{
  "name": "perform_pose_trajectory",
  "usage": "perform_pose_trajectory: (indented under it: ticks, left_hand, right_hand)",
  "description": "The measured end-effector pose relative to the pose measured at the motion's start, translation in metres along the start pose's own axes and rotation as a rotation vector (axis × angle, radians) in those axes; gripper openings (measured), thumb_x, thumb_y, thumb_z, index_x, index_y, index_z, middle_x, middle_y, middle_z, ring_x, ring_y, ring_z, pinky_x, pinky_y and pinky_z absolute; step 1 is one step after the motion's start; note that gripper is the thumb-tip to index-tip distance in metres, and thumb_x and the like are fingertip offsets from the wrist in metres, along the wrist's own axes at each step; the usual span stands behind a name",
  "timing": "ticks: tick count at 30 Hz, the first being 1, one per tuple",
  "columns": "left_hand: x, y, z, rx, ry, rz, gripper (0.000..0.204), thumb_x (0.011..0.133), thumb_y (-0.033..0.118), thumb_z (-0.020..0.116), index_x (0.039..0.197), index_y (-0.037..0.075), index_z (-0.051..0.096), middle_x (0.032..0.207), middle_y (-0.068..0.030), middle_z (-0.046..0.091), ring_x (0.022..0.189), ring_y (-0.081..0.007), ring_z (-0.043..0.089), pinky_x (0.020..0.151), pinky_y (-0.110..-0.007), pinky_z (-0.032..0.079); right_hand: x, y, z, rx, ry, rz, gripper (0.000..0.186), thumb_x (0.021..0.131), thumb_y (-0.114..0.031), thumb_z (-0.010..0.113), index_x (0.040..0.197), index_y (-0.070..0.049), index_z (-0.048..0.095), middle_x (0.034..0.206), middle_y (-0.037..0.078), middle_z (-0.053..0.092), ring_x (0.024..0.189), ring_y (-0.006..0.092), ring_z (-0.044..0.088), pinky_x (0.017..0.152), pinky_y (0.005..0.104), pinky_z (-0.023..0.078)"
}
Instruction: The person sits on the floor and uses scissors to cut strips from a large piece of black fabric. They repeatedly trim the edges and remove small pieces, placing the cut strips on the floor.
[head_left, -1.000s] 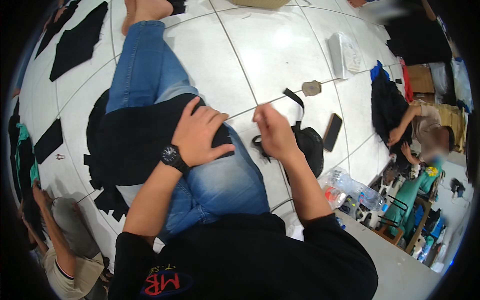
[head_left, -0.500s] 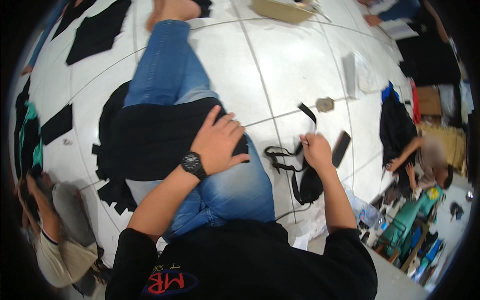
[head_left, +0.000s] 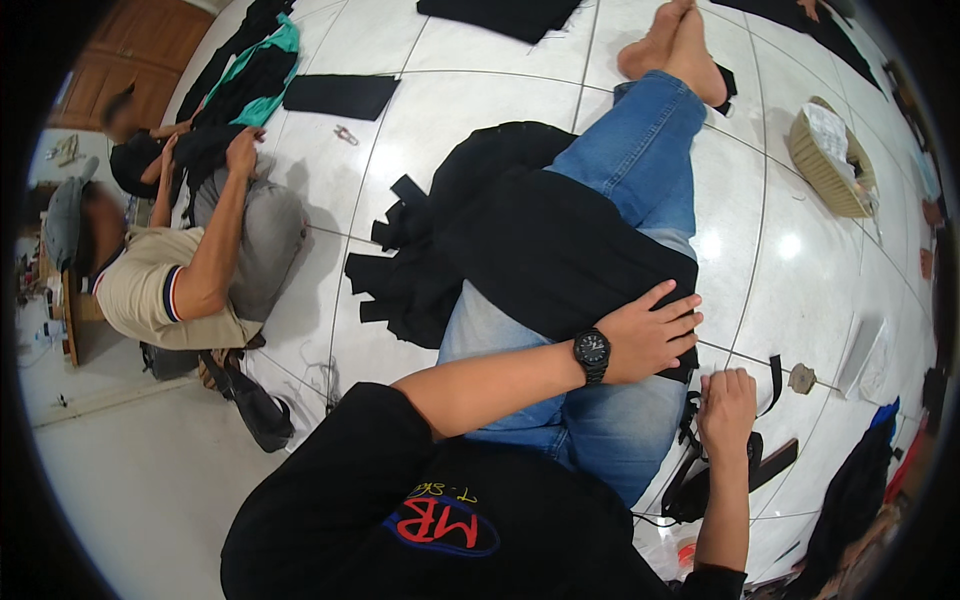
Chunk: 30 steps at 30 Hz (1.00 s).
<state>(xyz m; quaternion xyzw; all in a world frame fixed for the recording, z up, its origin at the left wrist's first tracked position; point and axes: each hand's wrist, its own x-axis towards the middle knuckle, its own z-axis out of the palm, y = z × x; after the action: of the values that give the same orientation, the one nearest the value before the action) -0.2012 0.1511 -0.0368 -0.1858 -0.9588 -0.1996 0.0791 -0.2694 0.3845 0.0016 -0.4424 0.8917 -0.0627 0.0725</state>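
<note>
Black cloth lies across my jeans-clad thighs, its cut strips spilling onto the tiled floor at the left. My left hand, with a black watch on the wrist, rests flat on the cloth's right end, fingers spread. Just right of the cloth's edge, my right hand is closed with the fingers curled in; whatever it may hold is hidden. Beside and below that hand lies a black strapped bag on the floor. A dark flat, oblong object lies next to the bag.
At the left sits a person in a beige shirt handling dark cloth, with another person beyond. A tan basket stands at the far right. Black fabric pieces and a black sling bag lie on the floor.
The view has swung to the left, bringing the seated people into fuller sight. My right hand has come closer to my left hand and the cloth. My left hand stays on the cloth.
</note>
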Motion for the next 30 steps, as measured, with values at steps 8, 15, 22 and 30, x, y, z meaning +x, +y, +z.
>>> perform_pose_trajectory:
  ticks: [8,15,22,30]
  left_hand:
    - [0.001,0.003,0.001,-0.019,0.052,0.008,0.043,0.092,0.036,0.066,0.126,0.010,0.067,0.144,-0.0086,0.057,0.146,-0.0250,0.039,0.121,-0.055,0.024]
    - [0.001,0.001,-0.013,-0.009,-0.013,-0.027,0.053,0.093,0.038,0.065,0.136,0.009,0.061,0.152,-0.0094,0.049,0.149,-0.0249,0.034,0.122,-0.055,0.023]
    - [-0.011,-0.007,-0.014,-0.037,-0.047,-0.094,0.056,0.095,0.042,0.063,0.144,0.014,0.056,0.162,-0.0081,0.037,0.153,-0.0223,0.026,0.123,-0.054,0.021]
    - [-0.009,-0.006,-0.013,0.040,-0.055,-0.058,0.054,0.095,0.041,0.063,0.143,0.017,0.056,0.162,-0.0085,0.037,0.153,-0.0231,0.027,0.123,-0.055,0.021]
  right_hand:
    - [-0.087,0.117,-0.012,-0.228,0.055,0.392,0.018,0.092,-0.013,0.064,0.078,-0.003,0.057,0.075,0.016,0.055,0.076,0.0370,0.054,0.072,0.0485,0.042]
    - [-0.061,0.057,-0.036,1.828,-0.062,0.777,0.034,0.109,-0.032,0.048,0.091,-0.003,0.049,0.081,0.008,0.048,0.078,0.0214,0.047,0.070,0.0354,0.038]
    - [-0.003,0.034,-0.042,-0.129,0.291,0.003,0.042,0.105,-0.030,0.050,0.119,0.007,0.063,0.128,0.024,0.063,0.124,0.0366,0.056,0.107,0.0472,0.040]
    - [-0.089,0.127,0.006,0.127,-0.201,0.580,0.042,0.103,-0.032,0.058,0.072,-0.003,0.054,0.059,0.013,0.055,0.052,0.0319,0.051,0.055,0.0437,0.044]
